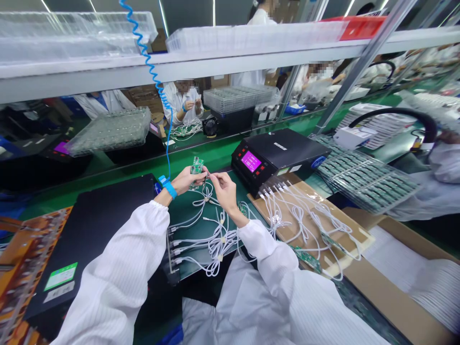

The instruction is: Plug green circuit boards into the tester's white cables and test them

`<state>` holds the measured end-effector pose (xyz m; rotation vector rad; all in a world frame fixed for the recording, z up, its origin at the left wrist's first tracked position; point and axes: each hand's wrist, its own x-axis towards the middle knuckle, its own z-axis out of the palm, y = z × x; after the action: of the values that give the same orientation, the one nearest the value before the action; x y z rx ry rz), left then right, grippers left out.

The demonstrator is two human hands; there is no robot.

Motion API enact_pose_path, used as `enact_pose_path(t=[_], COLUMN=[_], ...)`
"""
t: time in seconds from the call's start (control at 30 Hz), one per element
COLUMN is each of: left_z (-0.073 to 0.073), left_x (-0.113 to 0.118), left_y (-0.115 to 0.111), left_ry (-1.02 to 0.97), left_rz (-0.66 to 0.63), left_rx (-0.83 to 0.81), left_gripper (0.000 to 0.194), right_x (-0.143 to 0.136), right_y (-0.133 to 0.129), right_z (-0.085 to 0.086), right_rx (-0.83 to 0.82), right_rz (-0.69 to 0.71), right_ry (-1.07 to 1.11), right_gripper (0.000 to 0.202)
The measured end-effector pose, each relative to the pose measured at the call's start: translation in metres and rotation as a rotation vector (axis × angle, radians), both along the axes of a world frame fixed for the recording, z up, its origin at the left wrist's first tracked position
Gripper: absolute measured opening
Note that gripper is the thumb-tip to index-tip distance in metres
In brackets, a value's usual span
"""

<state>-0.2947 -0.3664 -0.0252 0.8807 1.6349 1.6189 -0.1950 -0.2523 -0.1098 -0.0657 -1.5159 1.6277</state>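
Observation:
Raised over the bench, my left hand (186, 180) is closed on a small green circuit board (196, 166), which stands up from the fingers. A blue strap circles that wrist. My right hand (224, 188) meets it from the right, thumb and fingertips pinched at the board's lower edge on what looks like a cable plug, mostly covered by the fingers. Tied white cables (221, 238) lie below both hands, several of them plugged into a connector strip (171, 254) at the left. Another green board (243, 209) shows partly behind my right wrist.
A black test unit (280, 152) with a lit pink screen stands behind to the right, white cables running from it across a cardboard sheet (293, 199). A black box (97, 239) occupies the left. A coiled blue cord (153, 72) hangs from the shelf (201, 64). Co-workers sit beyond.

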Motion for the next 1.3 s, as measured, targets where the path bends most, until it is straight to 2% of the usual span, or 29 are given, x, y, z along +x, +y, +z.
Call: enact_pose_path(t=[0.2, 0.5, 0.63, 0.77, 0.93, 1.1, 1.2, 1.3], left_z=[-0.005, -0.005, -0.003, -0.003, -0.002, -0.003, -0.005, -0.004], left_x=[-0.003, 0.000, 0.003, 0.003, 0.006, 0.011, 0.010, 0.007], left_y=[0.001, 0.002, 0.003, 0.004, 0.005, 0.006, 0.006, 0.005], left_ry=[0.085, 0.049, 0.032, 0.013, 0.033, 0.133, 0.132, 0.075], left_rz=[0.038, 0.084, 0.080, 0.075, 0.088, 0.094, 0.075, 0.047], left_rx=[-0.026, -0.012, 0.000, 0.009, 0.032, 0.034, 0.031, 0.035], left_gripper=[0.049, 0.056, 0.056, 0.055, 0.058, 0.056, 0.056, 0.054], right_x=[0.004, 0.011, 0.013, 0.016, 0.015, 0.019, 0.022, 0.019], right_y=[0.000, -0.002, 0.002, 0.006, 0.001, -0.003, 0.003, 0.017], right_z=[0.006, 0.011, 0.010, 0.011, 0.015, 0.017, 0.017, 0.016], right_rx=[-0.012, 0.000, -0.016, -0.109, -0.142, -0.159, -0.134, -0.132], right_rz=[-0.018, -0.014, 0.062, 0.137, 0.080, 0.041, 0.082, 0.179], right_ry=[0.002, 0.000, -0.044, -0.048, -0.040, -0.020, -0.048, -0.094], right_gripper=[0.032, 0.029, 0.031, 0.035, 0.035, 0.036, 0.039, 0.046])
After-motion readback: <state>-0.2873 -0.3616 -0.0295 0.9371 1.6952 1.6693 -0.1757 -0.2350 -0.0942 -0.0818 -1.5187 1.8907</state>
